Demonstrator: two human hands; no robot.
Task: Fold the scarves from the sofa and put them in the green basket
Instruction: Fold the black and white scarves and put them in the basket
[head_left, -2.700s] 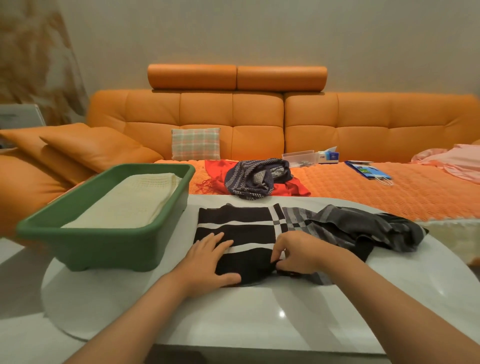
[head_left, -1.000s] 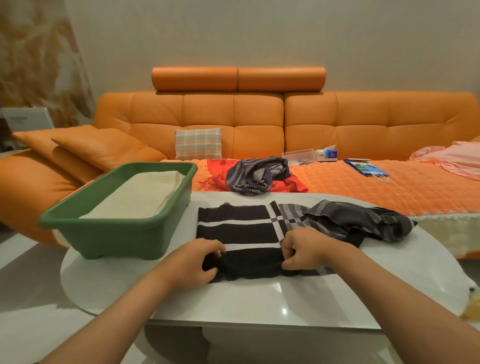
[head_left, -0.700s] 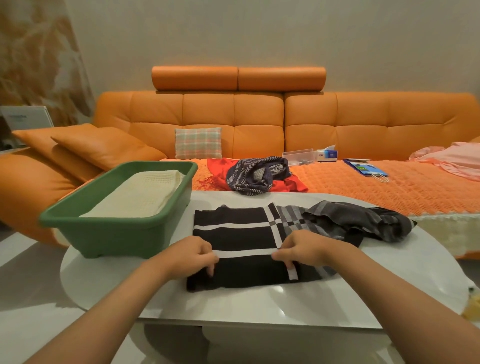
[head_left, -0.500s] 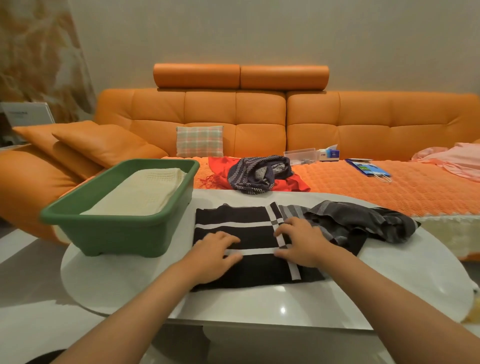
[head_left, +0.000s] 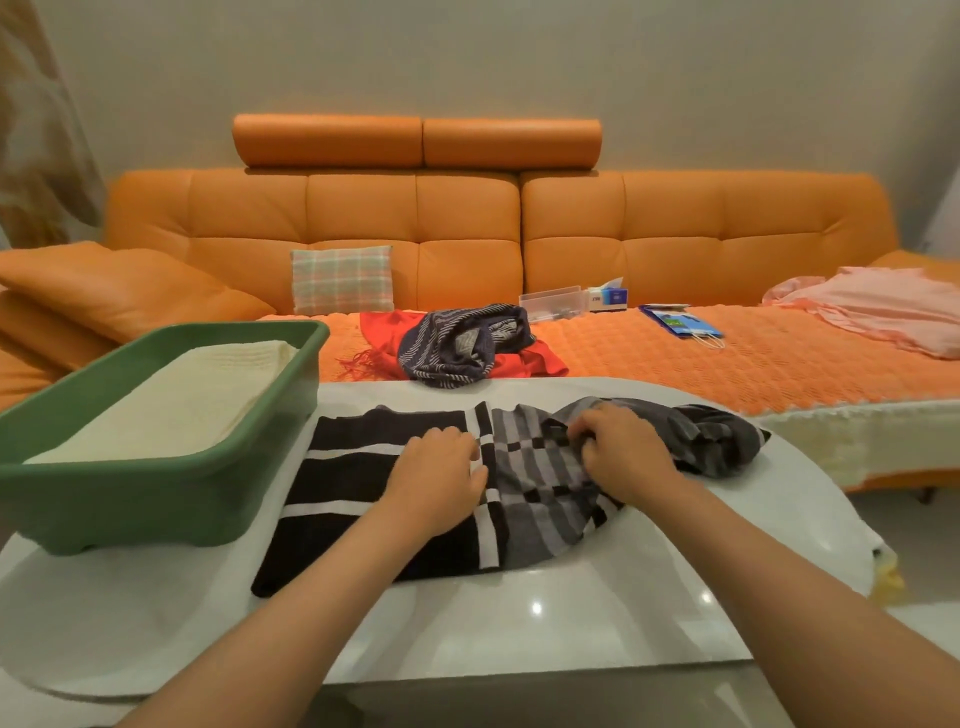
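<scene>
Both hands moved along scarf — left hand flat, right hand gripping it.

On the white table, the left hand presses flat on the black-and-grey scarf while the right hand grips its bunched grey part. Just left, the green basket holds a folded cream scarf. On the orange sofa, a navy striped scarf lies on a red scarf.
</scene>
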